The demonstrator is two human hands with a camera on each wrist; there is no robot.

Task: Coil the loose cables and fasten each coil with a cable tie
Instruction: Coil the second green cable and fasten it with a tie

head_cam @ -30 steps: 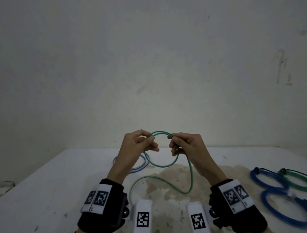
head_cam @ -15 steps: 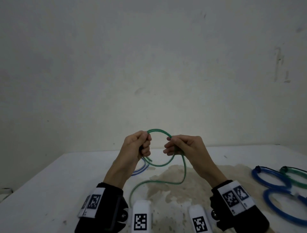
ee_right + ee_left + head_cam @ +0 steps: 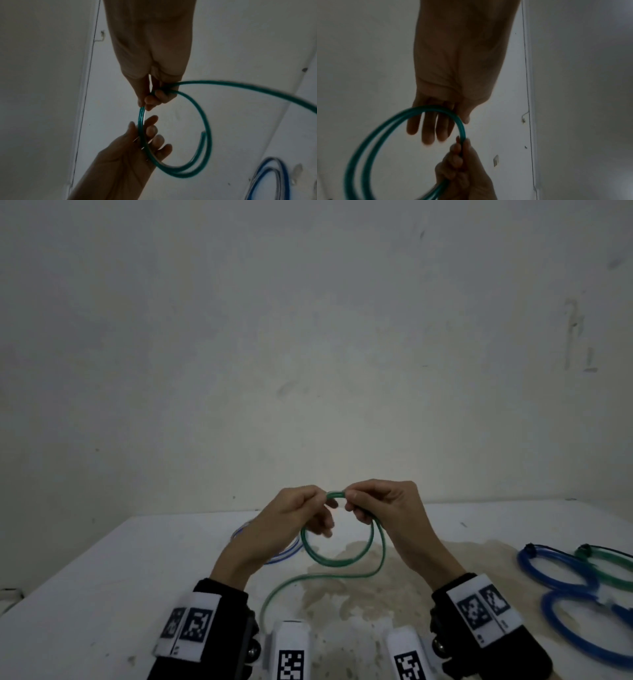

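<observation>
Both hands hold a green cable (image 3: 337,561) up above the white table (image 3: 102,577). It forms a hanging loop of two turns. My left hand (image 3: 322,501) pinches the top of the loop between thumb and fingers; in the left wrist view the green cable (image 3: 460,125) runs between the thumb and the loosely hanging fingers. My right hand (image 3: 352,501) pinches the loop just to the right, its fingers curled on the green cable (image 3: 141,121). A free tail (image 3: 274,594) drops from the right hand to the table's front. One cut end (image 3: 203,135) lies inside the loop.
A loose blue-and-white cable (image 3: 284,553) lies on the table behind my left wrist. At the right edge lie tied coils, two blue (image 3: 548,570) (image 3: 589,628) and one green (image 3: 613,570). A brown stain (image 3: 342,597) covers the table's middle. A bare wall stands behind.
The hands have drawn closer together at the top of the loop. Another turn of green cable has joined the loop, and the tail on the table has grown shorter.
</observation>
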